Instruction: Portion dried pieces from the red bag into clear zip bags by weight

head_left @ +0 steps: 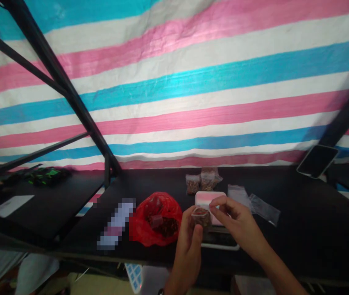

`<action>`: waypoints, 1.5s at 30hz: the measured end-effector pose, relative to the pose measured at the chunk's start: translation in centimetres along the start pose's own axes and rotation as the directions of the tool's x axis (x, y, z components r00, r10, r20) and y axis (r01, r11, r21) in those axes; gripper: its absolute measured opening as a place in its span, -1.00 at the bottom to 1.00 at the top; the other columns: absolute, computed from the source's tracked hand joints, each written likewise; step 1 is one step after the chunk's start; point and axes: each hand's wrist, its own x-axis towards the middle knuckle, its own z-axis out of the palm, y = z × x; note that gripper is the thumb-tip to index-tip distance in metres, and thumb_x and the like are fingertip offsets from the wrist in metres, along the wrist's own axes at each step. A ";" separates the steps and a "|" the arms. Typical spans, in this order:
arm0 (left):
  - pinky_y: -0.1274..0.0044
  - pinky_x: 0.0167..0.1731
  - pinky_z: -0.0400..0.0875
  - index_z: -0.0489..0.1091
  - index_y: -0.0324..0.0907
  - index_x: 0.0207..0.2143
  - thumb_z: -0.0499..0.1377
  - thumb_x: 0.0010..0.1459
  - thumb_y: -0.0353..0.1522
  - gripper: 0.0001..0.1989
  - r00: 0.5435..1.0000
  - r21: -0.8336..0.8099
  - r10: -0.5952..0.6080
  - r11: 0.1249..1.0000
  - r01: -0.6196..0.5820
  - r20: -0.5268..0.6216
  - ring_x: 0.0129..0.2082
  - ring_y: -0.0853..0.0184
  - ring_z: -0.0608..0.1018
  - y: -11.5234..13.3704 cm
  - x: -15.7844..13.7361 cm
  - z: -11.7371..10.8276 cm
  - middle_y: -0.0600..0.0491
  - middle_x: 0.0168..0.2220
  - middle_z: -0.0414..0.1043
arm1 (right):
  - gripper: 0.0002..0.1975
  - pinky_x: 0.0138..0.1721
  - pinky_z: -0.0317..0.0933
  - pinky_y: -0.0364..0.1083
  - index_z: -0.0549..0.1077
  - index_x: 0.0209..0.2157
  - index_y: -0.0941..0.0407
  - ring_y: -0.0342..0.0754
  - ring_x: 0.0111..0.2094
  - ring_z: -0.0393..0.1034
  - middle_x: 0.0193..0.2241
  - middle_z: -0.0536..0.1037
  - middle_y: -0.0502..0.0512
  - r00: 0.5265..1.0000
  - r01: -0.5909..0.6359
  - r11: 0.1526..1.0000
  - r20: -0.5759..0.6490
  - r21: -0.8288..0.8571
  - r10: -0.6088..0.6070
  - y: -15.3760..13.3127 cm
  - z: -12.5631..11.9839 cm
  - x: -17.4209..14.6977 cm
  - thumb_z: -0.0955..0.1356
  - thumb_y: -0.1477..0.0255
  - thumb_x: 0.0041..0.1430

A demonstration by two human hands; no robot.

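My left hand (189, 235) grips a small clear zip bag (202, 218) with brown dried bits inside. My right hand (234, 217) pinches at the bag's upper right corner, thumb and forefinger together. Both hands are over a white kitchen scale (209, 197), which they partly cover. Left of them an open red plastic bag (159, 219) holds dark dried pieces and a small clear scoop-like piece (156, 221). Behind the scale stand several filled zip bags (207, 180). To the right, flat empty-looking zip bags (265, 209) lie on the black table (303, 229).
A phone (317, 161) leans at the back right. A blurred-out strip (116, 224) lies left of the red bag. Black metal bars (79, 110) slant up at left before a striped tarp (208, 90). A second table at left carries a white sheet (12, 205).
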 end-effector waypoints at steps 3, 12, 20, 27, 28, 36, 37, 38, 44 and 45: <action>0.40 -0.05 0.58 0.58 -0.19 -0.05 0.07 0.42 0.01 -0.50 0.999 0.056 0.038 0.998 -0.038 0.001 -0.09 0.18 0.66 1.2 4.6 1.7 -0.13 -0.06 0.65 | -0.73 -0.38 0.20 -0.10 0.59 -0.39 0.09 -0.10 -0.43 0.28 -0.37 0.58 0.05 0.992 0.087 0.996 -0.095 -0.009 -0.088 -1.1 -1.7 2.6 0.43 0.17 0.18; 0.34 0.13 0.49 0.61 -0.17 0.03 0.02 0.46 -0.02 -0.48 0.984 0.157 0.143 0.975 -0.158 0.101 0.08 0.14 0.63 0.2 10.3 3.4 -0.14 0.05 0.64 | -0.78 -0.38 0.22 -0.07 0.69 -0.33 0.06 -0.04 -0.43 0.37 -0.36 0.66 0.10 0.980 0.092 0.980 -0.161 -0.175 -0.120 -1.2 -4.6 5.8 0.41 0.26 0.18; 0.42 -0.08 0.56 0.67 -0.18 -0.14 0.12 0.38 0.02 -0.49 0.998 0.136 0.063 0.989 -0.062 0.002 -0.14 0.18 0.69 -1.3 10.2 3.6 -0.09 -0.14 0.71 | -0.78 -0.30 0.30 -0.03 0.68 -0.31 0.04 0.00 -0.42 0.39 -0.43 0.64 0.08 0.970 0.017 0.963 -0.229 -0.267 -0.081 0.6 -3.6 5.3 0.38 0.27 0.23; 0.45 -0.16 0.51 0.66 -0.16 -0.27 0.11 0.40 -0.16 -0.62 0.995 0.260 0.102 0.960 -0.100 0.006 -0.23 0.23 0.63 -1.8 9.9 3.3 -0.04 -0.25 0.66 | -0.73 -0.27 0.34 -0.03 0.59 -0.26 0.09 0.02 -0.34 0.52 -0.36 0.66 0.10 0.982 -0.093 0.989 -0.177 -0.114 0.071 3.0 -3.0 5.6 0.35 0.20 0.23; 0.44 -0.16 0.50 0.65 -0.15 -0.32 0.13 0.38 -0.19 -0.64 0.993 0.315 0.120 0.942 -0.114 0.000 -0.23 0.23 0.62 -2.1 9.9 3.0 -0.03 -0.27 0.65 | -0.73 -0.28 0.34 -0.03 0.57 -0.25 0.09 0.02 -0.34 0.53 -0.35 0.66 0.10 0.981 -0.114 0.990 -0.165 -0.088 0.098 3.5 -2.9 5.5 0.35 0.20 0.21; 0.27 -0.01 0.47 0.63 -0.10 -0.21 0.24 0.29 -0.29 -0.85 0.974 0.666 0.224 0.724 -0.179 0.018 -0.08 0.11 0.54 -5.1 9.6 1.0 -0.06 -0.15 0.56 | -0.74 -0.05 0.36 0.08 0.61 -0.17 0.09 0.08 -0.18 0.54 -0.23 0.64 0.14 0.970 -0.136 0.913 -0.241 -0.385 0.043 6.1 -2.0 5.3 0.33 0.29 0.23; 0.27 0.00 0.47 0.62 -0.10 -0.14 0.22 0.31 -0.29 -0.82 0.972 0.661 0.237 0.730 -0.175 -0.005 -0.05 0.12 0.54 -5.3 9.6 0.9 -0.07 -0.11 0.54 | -0.70 -0.01 0.35 0.09 0.61 -0.12 0.10 0.10 -0.13 0.53 -0.20 0.63 0.17 0.960 -0.115 0.908 -0.279 -0.402 -0.002 6.4 -2.1 5.3 0.32 0.28 0.24; 0.27 0.01 0.47 0.60 -0.11 -0.08 0.19 0.34 -0.30 -0.79 0.967 0.651 0.253 0.740 -0.171 -0.033 -0.03 0.12 0.54 -5.4 9.6 0.8 -0.08 -0.08 0.52 | -0.65 -0.01 0.34 0.10 0.60 -0.07 0.12 0.11 -0.12 0.52 -0.18 0.62 0.20 0.947 -0.104 0.908 -0.320 -0.406 -0.034 6.7 -2.3 5.3 0.32 0.26 0.24; 0.38 -0.07 0.48 0.55 -0.15 -0.13 0.06 0.41 -0.40 -0.76 0.901 0.609 0.410 0.754 -0.248 -0.140 -0.11 0.23 0.55 -5.0 9.9 0.3 -0.05 -0.15 0.48 | -0.62 -0.24 0.33 0.03 0.63 -0.22 0.14 0.03 -0.38 0.40 -0.32 0.61 0.19 0.831 -0.136 0.929 -0.550 -0.344 -0.083 9.2 -5.1 5.1 0.29 0.18 0.21; 0.40 -0.08 0.48 0.54 -0.14 -0.15 0.06 0.41 -0.42 -0.77 0.892 0.610 0.427 0.749 -0.258 -0.146 -0.12 0.24 0.55 -4.9 9.9 0.3 -0.04 -0.17 0.48 | -0.63 -0.27 0.31 0.01 0.63 -0.24 0.14 0.02 -0.41 0.38 -0.34 0.60 0.18 0.813 -0.148 0.933 -0.578 -0.329 -0.074 9.5 -5.5 5.0 0.29 0.19 0.20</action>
